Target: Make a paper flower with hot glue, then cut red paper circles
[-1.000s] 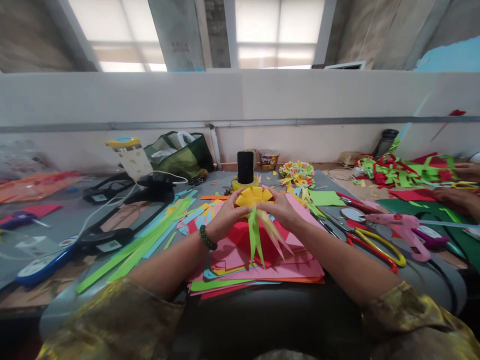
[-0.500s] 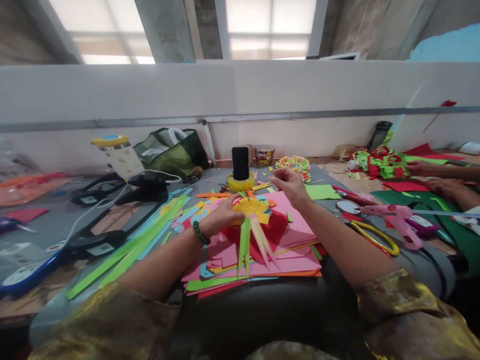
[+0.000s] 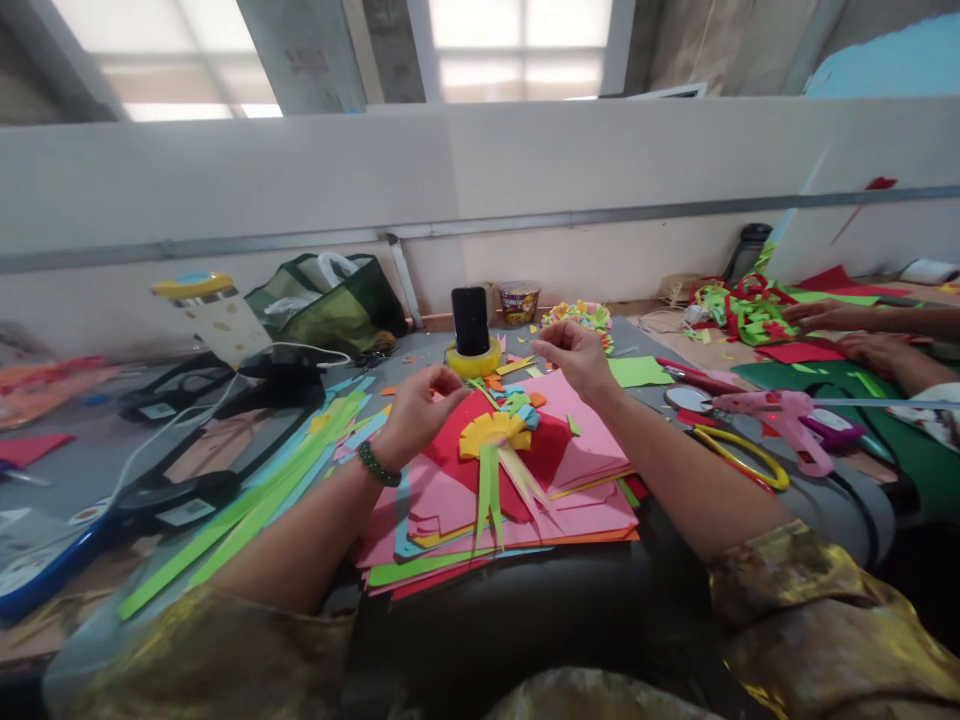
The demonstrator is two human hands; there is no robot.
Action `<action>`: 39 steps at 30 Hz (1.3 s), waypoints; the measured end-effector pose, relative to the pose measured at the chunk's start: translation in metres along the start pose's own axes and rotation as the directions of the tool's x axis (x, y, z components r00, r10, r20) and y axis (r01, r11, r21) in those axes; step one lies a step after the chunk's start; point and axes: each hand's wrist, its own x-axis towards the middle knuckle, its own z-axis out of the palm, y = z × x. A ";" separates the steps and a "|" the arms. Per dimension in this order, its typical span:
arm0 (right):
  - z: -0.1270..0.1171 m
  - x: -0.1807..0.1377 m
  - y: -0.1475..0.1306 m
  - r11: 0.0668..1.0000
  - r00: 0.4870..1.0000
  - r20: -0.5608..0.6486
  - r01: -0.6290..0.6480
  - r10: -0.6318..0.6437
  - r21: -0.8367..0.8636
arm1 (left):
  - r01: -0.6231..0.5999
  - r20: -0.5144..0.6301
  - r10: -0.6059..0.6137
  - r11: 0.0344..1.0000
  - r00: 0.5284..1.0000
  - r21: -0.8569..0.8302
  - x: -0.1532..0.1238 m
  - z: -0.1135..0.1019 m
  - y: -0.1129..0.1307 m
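Note:
A yellow paper rosette (image 3: 486, 434) with green and pale ribbon tails lies on red paper (image 3: 551, 450), on top of a stack of pink sheets (image 3: 592, 430). My left hand (image 3: 421, 408) hovers just left of the rosette, apart from it, thumb and fingers drawn into a pinch. To the upper right, my right hand (image 3: 579, 358) is raised over the sheets with its fingertips also pinched. What either hand holds, if anything, is too small to make out. Small blue, orange and green paper pieces (image 3: 521, 405) sit against the rosette's upper right.
A phone (image 3: 471, 320) stands in a yellow tape roll (image 3: 474, 360) behind the stack. Right are a pink glue gun (image 3: 795, 420) and yellow-handled scissors (image 3: 742, 455). Green paper strips (image 3: 262, 490) and a tumbler (image 3: 214, 320) stand left. Another person's hands (image 3: 847, 330) work at far right.
My left hand has let go of the yellow rosette and moved left, away from it. My right hand stays raised in a pinch. The view has shifted slightly.

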 end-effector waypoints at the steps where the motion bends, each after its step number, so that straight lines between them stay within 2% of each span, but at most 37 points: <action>1: -0.001 0.001 0.000 1.000 0.999 -0.023 0.024 -0.024 0.001 | 0.002 -0.024 -0.004 0.999 1.000 -0.044 0.001 -0.002 0.001; 4: -0.004 0.005 0.001 0.997 0.994 -0.082 0.073 -0.074 -0.013 | -0.025 -0.101 0.014 0.994 0.995 -0.109 0.003 -0.005 0.005; 9: -0.010 0.011 0.009 0.985 0.991 -0.098 0.080 -0.095 -0.155 | -0.086 -0.176 0.073 0.994 0.982 -0.068 0.005 -0.005 0.003; 17: -0.013 0.013 0.013 0.932 0.995 -0.069 0.049 -0.079 -0.360 | -0.089 -0.105 0.094 0.995 0.990 0.050 0.002 -0.004 -0.002; 22: -0.014 0.007 0.008 0.859 0.999 0.037 0.001 0.020 -0.512 | -0.100 -0.068 0.111 0.984 0.991 0.148 -0.001 -0.003 -0.003; 25: -0.012 0.003 0.010 0.812 0.986 0.119 -0.028 0.119 -0.584 | -0.116 -0.014 0.120 0.979 0.993 0.168 -0.003 0.000 -0.002; 29: 0.000 -0.007 0.021 0.786 0.957 0.165 -0.090 0.237 -0.611 | -0.186 0.138 0.164 0.969 0.977 0.163 -0.007 0.008 0.000; 34: 0.014 -0.014 0.031 0.827 0.928 0.201 -0.163 0.314 -0.538 | -0.255 0.310 0.208 0.959 0.928 0.120 -0.011 0.014 0.003; 39: 0.010 -0.006 0.035 0.871 0.936 0.141 -0.234 0.322 -0.433 | -0.303 0.363 0.235 0.942 0.902 0.145 -0.012 0.015 0.006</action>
